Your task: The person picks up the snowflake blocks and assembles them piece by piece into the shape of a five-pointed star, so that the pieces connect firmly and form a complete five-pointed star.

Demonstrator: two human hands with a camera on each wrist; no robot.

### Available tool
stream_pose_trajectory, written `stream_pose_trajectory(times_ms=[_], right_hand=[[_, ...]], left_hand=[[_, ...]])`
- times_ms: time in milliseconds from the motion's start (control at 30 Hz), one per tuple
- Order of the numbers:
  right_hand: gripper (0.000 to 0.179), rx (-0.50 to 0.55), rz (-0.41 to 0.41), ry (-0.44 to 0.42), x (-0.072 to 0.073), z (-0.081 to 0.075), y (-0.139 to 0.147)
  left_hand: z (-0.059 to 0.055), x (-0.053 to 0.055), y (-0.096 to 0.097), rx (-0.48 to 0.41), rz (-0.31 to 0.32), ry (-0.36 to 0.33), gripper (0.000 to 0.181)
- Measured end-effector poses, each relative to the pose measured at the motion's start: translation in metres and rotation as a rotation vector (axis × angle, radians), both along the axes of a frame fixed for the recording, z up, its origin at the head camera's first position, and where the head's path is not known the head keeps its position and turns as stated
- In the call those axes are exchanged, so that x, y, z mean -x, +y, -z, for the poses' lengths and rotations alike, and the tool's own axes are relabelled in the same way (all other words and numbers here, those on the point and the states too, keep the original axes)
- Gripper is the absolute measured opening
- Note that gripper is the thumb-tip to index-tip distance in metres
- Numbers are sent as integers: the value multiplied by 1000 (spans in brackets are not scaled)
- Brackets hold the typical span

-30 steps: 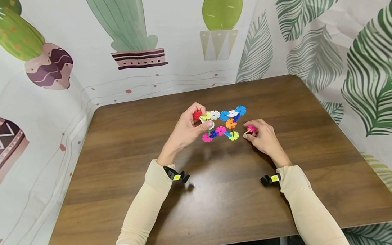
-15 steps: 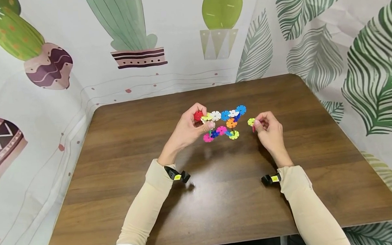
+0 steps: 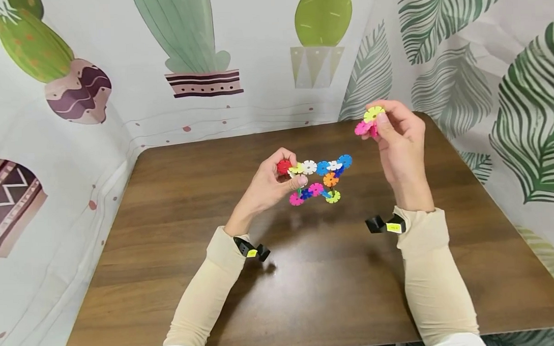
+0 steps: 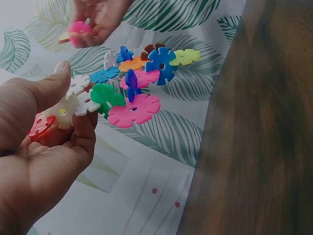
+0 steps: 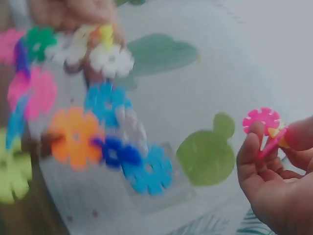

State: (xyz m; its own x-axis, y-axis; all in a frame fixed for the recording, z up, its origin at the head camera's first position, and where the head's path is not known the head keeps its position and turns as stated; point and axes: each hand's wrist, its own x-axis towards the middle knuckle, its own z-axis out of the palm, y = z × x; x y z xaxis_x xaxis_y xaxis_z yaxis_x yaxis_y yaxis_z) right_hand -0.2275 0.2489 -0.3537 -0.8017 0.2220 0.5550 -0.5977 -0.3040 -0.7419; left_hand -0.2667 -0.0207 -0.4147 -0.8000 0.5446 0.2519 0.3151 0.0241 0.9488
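Note:
My left hand (image 3: 270,186) pinches the left end of a linked structure of notched plastic snowflake discs, near a red disc (image 3: 284,167) and a yellow one. Its upper row runs through white and blue discs to a blue disc (image 3: 345,161); an orange disc (image 3: 330,180) links down to a lower row with pink discs (image 3: 316,189) and a yellow-green disc (image 3: 333,196). Raised to the right and apart from it, my right hand (image 3: 401,138) holds a small cluster of joined discs, a yellow disc (image 3: 374,113) with pink discs (image 3: 362,128).
A brown wooden table (image 3: 191,196) lies under both hands. Behind it stands a wall covering (image 3: 263,41) printed with cacti and leaves. Each wrist wears a black camera mount (image 3: 385,224).
My right hand has turned the small disc cluster and lifted it up and to the right, away from the structure. The left hand stays nearly still; the head view has shifted slightly.

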Motion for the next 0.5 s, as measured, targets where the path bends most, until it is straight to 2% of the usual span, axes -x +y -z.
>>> stream_pose_trajectory(times_ms=[167,367,500], right_hand=[[13,-20,-54,1,-4,-9,-14],[17,-39,-19,-70,-12,-10,-23],[19,-69,-15,-67,-13,-8,-28]], left_hand=[[-4,-3,-1,-27,-14,1,35],[-14,-8,-5,-61,-13,1,37],[-19,-10,-8,-84,-9,17,37]])
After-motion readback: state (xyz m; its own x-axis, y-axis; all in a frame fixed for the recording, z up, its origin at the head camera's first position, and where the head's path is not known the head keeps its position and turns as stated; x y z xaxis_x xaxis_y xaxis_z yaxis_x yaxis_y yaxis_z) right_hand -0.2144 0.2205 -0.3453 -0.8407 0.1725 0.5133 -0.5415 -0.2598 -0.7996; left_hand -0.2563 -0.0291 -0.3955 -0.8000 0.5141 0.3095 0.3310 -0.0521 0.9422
